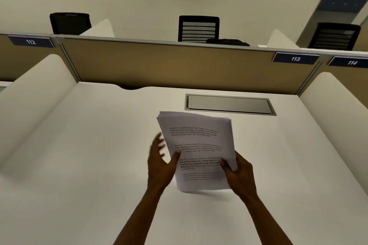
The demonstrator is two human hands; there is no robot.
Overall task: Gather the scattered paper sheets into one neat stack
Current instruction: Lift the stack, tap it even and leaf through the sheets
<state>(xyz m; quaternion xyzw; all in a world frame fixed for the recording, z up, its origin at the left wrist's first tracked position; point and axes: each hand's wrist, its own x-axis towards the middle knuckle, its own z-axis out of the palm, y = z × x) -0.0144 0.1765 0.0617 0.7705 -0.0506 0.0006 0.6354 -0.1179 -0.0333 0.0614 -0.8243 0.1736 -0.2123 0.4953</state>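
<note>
A stack of white printed paper sheets [197, 141] stands nearly upright, its bottom edge resting on the white desk [79, 165]. My right hand [240, 171] grips the stack's lower right side, thumb on the front page. My left hand [161, 162] is at the stack's left edge, thumb touching the front page and fingers spread apart and blurred behind the edge. The top edges of the sheets are slightly uneven. No loose sheets lie elsewhere on the desk.
A grey metal cable hatch [229, 104] is set into the desk behind the stack. White curved side dividers [37, 93] and a tan back panel [169, 65] enclose the desk. Black chairs [199, 29] stand beyond the panel.
</note>
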